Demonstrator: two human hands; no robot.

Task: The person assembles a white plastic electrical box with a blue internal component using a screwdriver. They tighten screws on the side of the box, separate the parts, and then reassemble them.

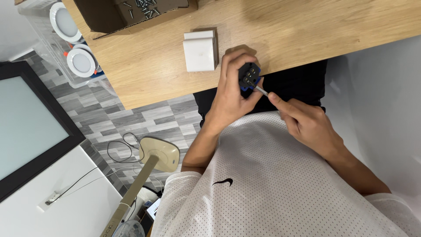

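Note:
My left hand (pixel 232 90) grips a small black and blue electrical part (pixel 248 75) with metal screws on its face, held just off the near edge of the wooden table (pixel 144 66). My right hand (pixel 302 120) holds a thin metal screwdriver (pixel 262 90), its tip resting on one of the part's screws. A white square switch plate (pixel 200 52) lies on the table just left of the part.
A cardboard box (pixel 127 15) with several loose screws sits at the table's far left. Round white downlights (pixel 72 39) lie in a clear bin off the table's left end. Below are a tiled floor, a beige lamp base (pixel 160 153), cables and a dark-framed panel (pixel 30 123).

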